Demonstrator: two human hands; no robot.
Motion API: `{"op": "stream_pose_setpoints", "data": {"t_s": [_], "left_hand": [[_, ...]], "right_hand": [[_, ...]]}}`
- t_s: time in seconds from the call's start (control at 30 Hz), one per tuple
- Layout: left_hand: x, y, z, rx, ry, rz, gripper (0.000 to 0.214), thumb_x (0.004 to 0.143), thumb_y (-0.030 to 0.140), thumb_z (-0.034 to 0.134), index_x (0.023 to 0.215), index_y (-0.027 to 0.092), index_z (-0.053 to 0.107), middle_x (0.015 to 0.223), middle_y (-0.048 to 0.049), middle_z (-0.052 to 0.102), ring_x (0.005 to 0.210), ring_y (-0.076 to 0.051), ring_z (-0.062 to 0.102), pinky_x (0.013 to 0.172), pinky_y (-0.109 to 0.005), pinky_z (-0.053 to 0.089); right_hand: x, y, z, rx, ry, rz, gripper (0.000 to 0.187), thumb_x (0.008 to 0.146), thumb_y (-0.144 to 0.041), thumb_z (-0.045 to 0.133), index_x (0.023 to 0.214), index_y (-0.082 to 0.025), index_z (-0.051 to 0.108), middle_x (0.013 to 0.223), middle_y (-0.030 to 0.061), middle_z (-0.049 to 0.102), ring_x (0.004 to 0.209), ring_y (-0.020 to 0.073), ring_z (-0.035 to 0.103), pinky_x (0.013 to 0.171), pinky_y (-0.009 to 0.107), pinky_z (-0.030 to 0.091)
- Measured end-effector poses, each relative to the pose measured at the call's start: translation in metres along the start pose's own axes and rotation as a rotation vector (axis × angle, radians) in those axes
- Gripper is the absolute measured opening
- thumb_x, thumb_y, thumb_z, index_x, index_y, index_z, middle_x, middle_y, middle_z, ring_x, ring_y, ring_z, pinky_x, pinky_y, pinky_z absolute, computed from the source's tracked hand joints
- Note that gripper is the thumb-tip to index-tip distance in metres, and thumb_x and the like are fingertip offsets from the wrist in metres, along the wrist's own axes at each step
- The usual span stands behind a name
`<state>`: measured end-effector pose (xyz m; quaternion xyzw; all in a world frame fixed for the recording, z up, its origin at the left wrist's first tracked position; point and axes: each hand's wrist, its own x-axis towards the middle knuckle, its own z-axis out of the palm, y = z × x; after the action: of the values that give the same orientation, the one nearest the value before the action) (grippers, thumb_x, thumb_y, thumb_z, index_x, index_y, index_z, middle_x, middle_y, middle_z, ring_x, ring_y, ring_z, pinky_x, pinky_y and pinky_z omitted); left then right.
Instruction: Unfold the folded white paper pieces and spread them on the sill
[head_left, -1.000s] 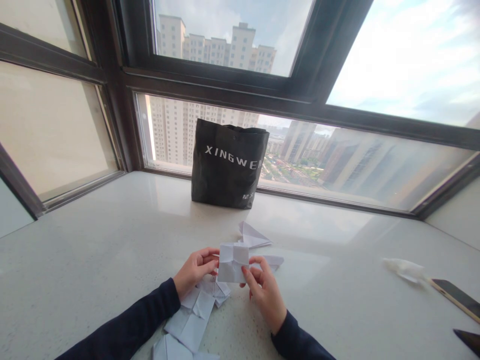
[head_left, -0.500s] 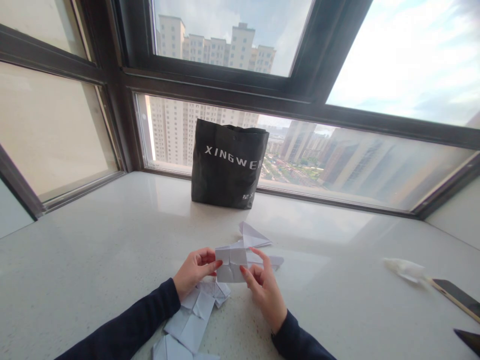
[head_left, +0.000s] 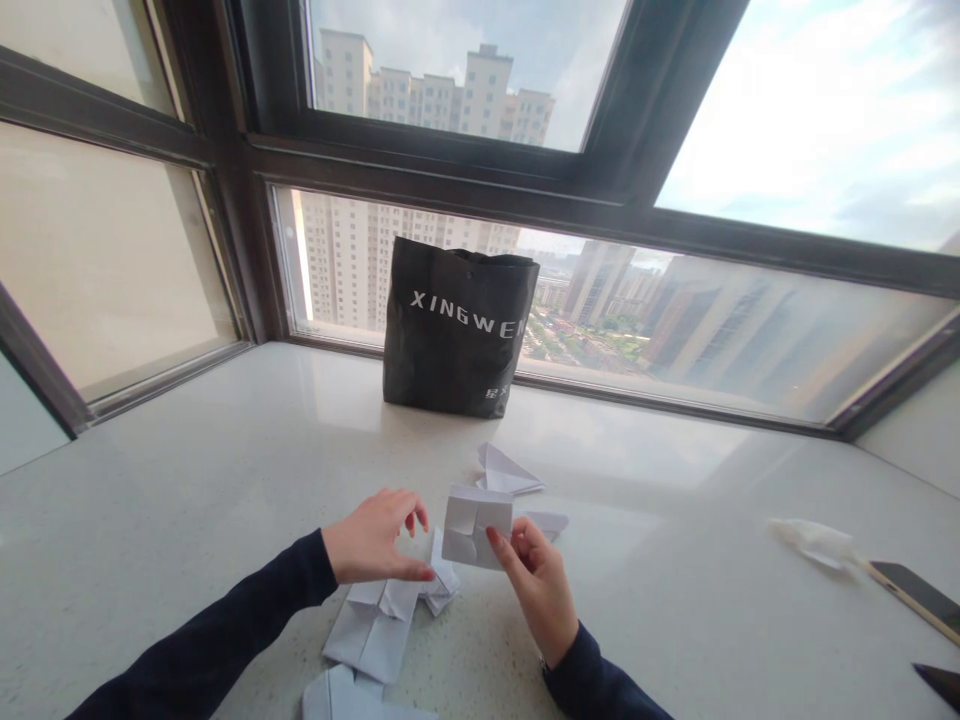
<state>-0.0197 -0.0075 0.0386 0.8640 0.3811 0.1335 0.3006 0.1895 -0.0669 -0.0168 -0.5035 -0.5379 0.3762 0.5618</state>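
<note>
A creased square of folded white paper point(head_left: 465, 525) is pinched at its right edge by my right hand point(head_left: 541, 580), thumb in front. My left hand point(head_left: 379, 540) is off the paper, its thumb and fingers apart, over other folded papers. Below it lie a small folded white piece point(head_left: 441, 580) and a larger folded paper point(head_left: 375, 630). Nearer to me is another folded paper point(head_left: 345, 697), cut off by the frame's lower edge. Behind the held square are a pointed folded paper point(head_left: 510, 470) and a flat folded piece point(head_left: 547, 523), partly hidden by my right hand.
A black bag point(head_left: 457, 330) with white lettering stands at the back against the window point(head_left: 600, 330). On the right of the pale speckled countertop point(head_left: 202, 480) lie a white packet point(head_left: 814, 540), a phone point(head_left: 919, 595) and a dark pointed object point(head_left: 937, 685).
My left hand has let go of the folded square and moved left, its fingers spreading. The square, held by my right hand alone, has shifted slightly right and tilted. Papers below have shifted slightly.
</note>
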Motion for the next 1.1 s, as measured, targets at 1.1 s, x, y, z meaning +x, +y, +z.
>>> {"op": "stream_pose_setpoints", "data": {"t_s": [1.1], "left_hand": [[0.006,0.010,0.040,-1.076,0.205,0.018,0.047,0.075,0.059,0.057,0.096,0.019,0.045,0.090,-0.0056,0.056,0.079,-0.020,0.053,0.064,-0.029,0.046]], "right_hand": [[-0.003,-0.008,0.009,-0.003,-0.128,0.093,0.042,0.074,-0.060,0.049,0.076,-0.018,0.048,0.040,-0.0101,0.035,0.031,0.0048,0.025,0.032,0.018,0.015]]}}
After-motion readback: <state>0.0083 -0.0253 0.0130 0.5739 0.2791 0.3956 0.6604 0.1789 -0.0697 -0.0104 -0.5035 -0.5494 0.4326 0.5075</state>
